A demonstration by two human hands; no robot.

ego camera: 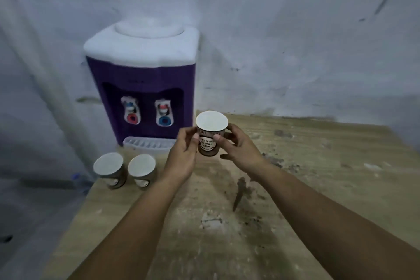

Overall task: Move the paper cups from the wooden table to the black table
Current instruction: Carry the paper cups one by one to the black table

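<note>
Both hands (181, 154) (241, 150) hold one paper cup (210, 136), upright, mouth up

Bare utility corner: water dispenser (142, 82), scuffed wall (295, 41)

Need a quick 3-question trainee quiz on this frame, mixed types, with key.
1. True or false: both hands grip the lifted paper cup.
2. How many cups stand on the wooden table?
3. The standing cups are: A) right of the water dispenser B) in front of it, near the table's left edge C) stacked.

Key: 1. True: left hand and right hand pinch it. 2. Two: left cup, right cup. 3. B.
</note>
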